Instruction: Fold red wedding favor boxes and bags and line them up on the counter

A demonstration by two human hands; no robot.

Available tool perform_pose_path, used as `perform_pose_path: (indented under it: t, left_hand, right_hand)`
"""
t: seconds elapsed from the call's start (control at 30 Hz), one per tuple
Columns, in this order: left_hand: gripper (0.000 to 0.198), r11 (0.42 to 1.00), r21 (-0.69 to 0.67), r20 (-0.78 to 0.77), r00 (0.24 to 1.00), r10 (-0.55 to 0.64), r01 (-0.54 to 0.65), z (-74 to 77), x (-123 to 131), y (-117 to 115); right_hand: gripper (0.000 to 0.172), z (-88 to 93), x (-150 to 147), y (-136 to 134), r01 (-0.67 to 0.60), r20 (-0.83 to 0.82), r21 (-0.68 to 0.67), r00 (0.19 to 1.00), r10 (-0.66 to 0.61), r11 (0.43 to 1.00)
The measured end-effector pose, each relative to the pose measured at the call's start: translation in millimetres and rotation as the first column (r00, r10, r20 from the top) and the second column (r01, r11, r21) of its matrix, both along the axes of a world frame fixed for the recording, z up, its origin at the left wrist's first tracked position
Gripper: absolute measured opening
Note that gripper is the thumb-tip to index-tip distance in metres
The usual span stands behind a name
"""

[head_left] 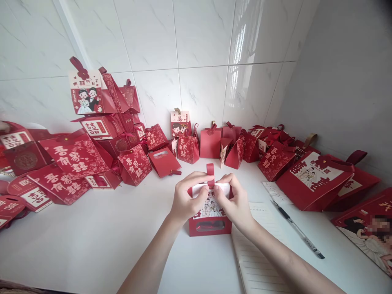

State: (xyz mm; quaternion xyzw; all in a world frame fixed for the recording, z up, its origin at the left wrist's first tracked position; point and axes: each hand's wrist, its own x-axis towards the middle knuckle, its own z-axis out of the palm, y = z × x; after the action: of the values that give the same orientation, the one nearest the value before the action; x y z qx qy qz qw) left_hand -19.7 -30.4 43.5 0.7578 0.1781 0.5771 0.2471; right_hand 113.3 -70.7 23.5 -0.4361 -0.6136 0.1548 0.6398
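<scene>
Heaps of red paper gift boxes crowd my white counter at far left. At centre my left hand and right hand pinch the small red cardboard favour box at its top, just left of a lined notebook and black pen.

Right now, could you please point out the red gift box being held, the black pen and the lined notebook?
red gift box [210, 226]: head view, on its red front by the clear window.
black pen [295, 228]: head view, mid-barrel.
lined notebook [254, 265]: head view, bare lined page.
</scene>
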Motion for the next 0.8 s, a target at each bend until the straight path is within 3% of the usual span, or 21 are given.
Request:
perform_pose_path:
  t: [0.8]
  left_hand:
    - [0.024, 1.000, -0.005, -0.001, 1.000, -0.004, 0.004, -1.3, 0.0, 0.1]
  right_hand:
    - [0.014, -0.7, 1.2, -0.7, -0.019, -0.001, 0.013, 1.000, 0.019, 1.000]
